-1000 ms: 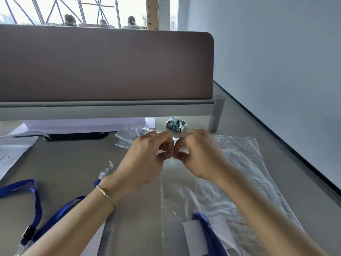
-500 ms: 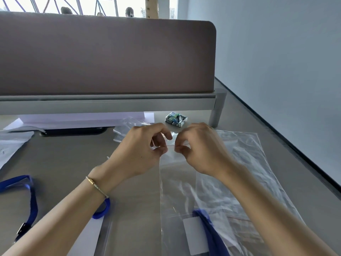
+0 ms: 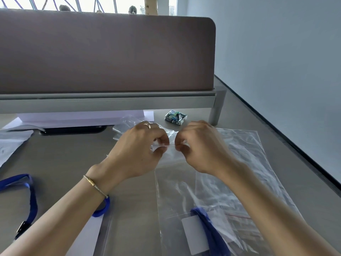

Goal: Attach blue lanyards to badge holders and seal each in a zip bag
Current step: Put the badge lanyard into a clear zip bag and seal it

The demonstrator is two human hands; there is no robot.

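**Sealing the bag, more lanyards waiting**

Both hands work at the far edge of a clear zip bag [image 3: 177, 191] lying flat on the grey desk [image 3: 73, 159]. The left hand [image 3: 136, 150] and the right hand [image 3: 201, 146] each pinch the bag's zip strip between thumb and curled fingers, close together at about 12 o'clock of the bag, a thin red line running between them. Whether the strip is pressed closed along its whole length cannot be told.

Inside, at about 6 o'clock of the bag, lies a badge holder [image 3: 193, 235] with a white card and a blue lanyard [image 3: 210, 228] across it, so the attaching and the loading look done for this set; the sealing seems to be the step in hand.

Work appears to remain: a second blue lanyard [image 3: 27, 198] with a metal clip lies loose at 9 o'clock, and more empty bags [image 3: 249, 163] sit under and right of the one held.

The bags are thin, crinkled, glossy film; the lanyards are flat woven ribbon; the desk is smooth and matte.
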